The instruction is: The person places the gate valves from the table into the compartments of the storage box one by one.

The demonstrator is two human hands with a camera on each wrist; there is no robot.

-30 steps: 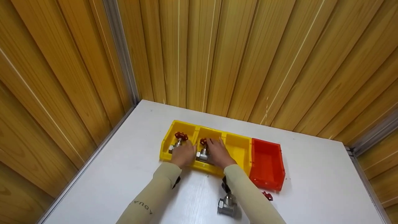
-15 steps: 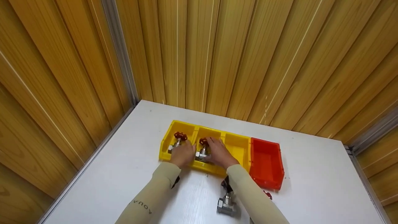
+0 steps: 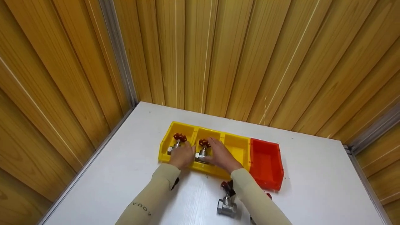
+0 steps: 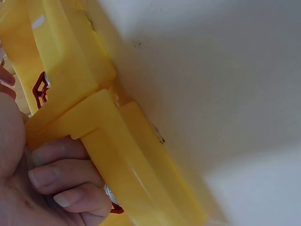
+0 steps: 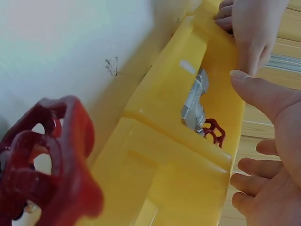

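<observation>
Valve (image 3: 201,155) shows more than before; right hand (image 3: 223,157) beside it, fingers apart; left hand (image 3: 182,155) gripping yellow bin (image 4: 104,123).

Wears long, pale beige sleeves, the left sleeve (image 3: 153,190) and right sleeve (image 3: 254,197) alike, smooth and fairly close-fitting, with plain cuffs (image 3: 171,171) ending at the wrists. Bears dark capital lettering (image 3: 139,207) along the left forearm. Shows black pieces (image 3: 175,183) under both wrists, partly hidden. Leaves left hand (image 3: 182,155) and right hand (image 3: 222,157) bare.

Workshop-like place — valves (image 3: 227,207), parts bins (image 3: 237,147)
</observation>
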